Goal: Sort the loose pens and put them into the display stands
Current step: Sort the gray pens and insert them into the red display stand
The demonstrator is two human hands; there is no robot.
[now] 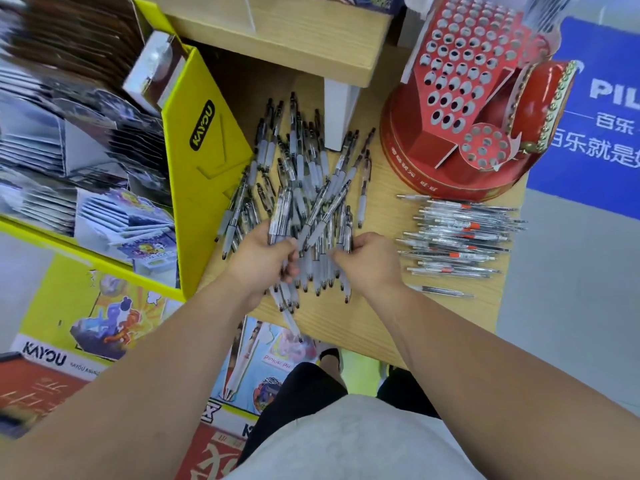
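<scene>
**Both hands grip a bundle of pens**

The left hand (262,255) and right hand (367,262) each curl their fingers round a bundle (313,249) of clear pens with frosted white grips and dark tips. It sits at the near edge of the loose pile (304,168) on the wooden table (349,323). Orange-banded pens (459,237) lie side by side near the red stand (460,95).

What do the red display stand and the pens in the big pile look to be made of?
Red display stand: apparently printed cardboard, slightly glossy; white cut edges show at the punched holes and folds. Pens: likely clear plastic barrels with frosted, perhaps rubbery grips; the tips are too small to tell.
</scene>
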